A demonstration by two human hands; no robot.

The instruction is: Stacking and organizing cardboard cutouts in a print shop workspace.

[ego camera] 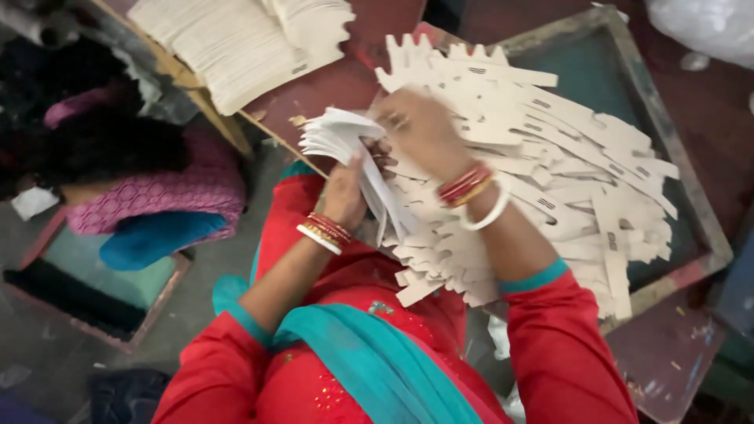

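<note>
My left hand [345, 192] grips a fanned bundle of pale die-cut cardboard pieces [342, 137] from below, holding them on edge. My right hand [416, 126] rests on top of the same bundle, fingers closed around its upper edge. Both wrists carry red and white bangles and the sleeves are red with teal cuffs. Just beyond my hands a large loose heap of the same cardboard cutouts [550, 180] lies spread across a framed tray [667, 157].
A neat stack of cutouts [236, 47] sits on a wooden board at top left. Another person in a pink patterned garment [173, 196] sits on the left beside a framed tray [94, 283]. A white plastic bag [707, 27] is at top right.
</note>
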